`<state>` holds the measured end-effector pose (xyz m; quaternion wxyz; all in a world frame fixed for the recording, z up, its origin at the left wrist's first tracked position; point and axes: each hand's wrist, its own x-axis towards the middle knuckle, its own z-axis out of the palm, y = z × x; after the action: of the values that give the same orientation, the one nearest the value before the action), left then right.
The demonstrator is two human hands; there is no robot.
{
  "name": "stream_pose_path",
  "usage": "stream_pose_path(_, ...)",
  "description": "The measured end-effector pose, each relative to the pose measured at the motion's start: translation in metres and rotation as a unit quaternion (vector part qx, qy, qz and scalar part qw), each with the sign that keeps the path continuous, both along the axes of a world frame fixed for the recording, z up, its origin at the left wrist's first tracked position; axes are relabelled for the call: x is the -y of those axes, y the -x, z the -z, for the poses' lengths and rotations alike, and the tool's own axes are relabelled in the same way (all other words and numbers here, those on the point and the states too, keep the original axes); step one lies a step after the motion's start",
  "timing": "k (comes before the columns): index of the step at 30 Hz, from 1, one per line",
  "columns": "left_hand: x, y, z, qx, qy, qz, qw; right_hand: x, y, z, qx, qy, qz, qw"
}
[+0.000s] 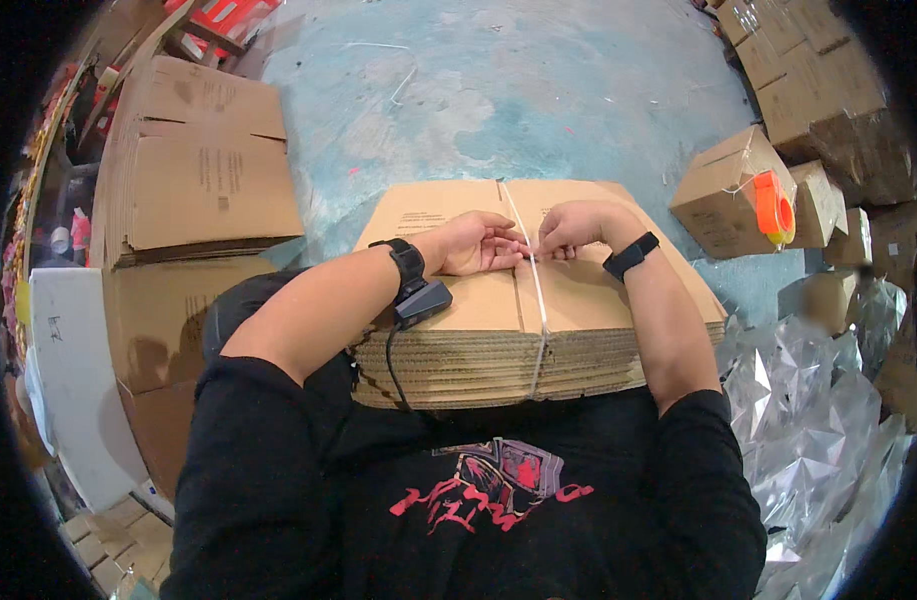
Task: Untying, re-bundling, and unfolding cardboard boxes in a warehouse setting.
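A thick stack of flattened cardboard boxes point(428, 290) lies in front of my body. A white plastic strap point(539, 305) runs over its top and down the near side, along the middle. My right hand point(575, 228) has its fingers pinched together on the strap from the right. From the left, my left hand point(478, 245) lies palm partly up, its curled fingertips closed at the same stretch of strap. Both hands meet just above the top sheet. What exactly sits between the fingertips is small and partly hidden.
More flattened cardboard point(203, 185) is piled at the left, beside a white panel point(83, 370). To the right stand a carton point(728, 190) with an orange tape dispenser point(773, 208) and stacked boxes point(808, 80). Shiny clear plastic wrap point(798, 430) lies near right. Loose strap point(406, 80) lies on the blue-grey floor.
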<state>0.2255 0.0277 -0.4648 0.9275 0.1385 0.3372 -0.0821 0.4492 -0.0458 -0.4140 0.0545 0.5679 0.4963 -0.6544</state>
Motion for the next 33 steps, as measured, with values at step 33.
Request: stream_pose_path(33,0.005,-0.003,-0.013,-0.031,0.054,0.010,0.998,0.000,0.023,-0.017,0.068,-0.104,-0.002,0.992)
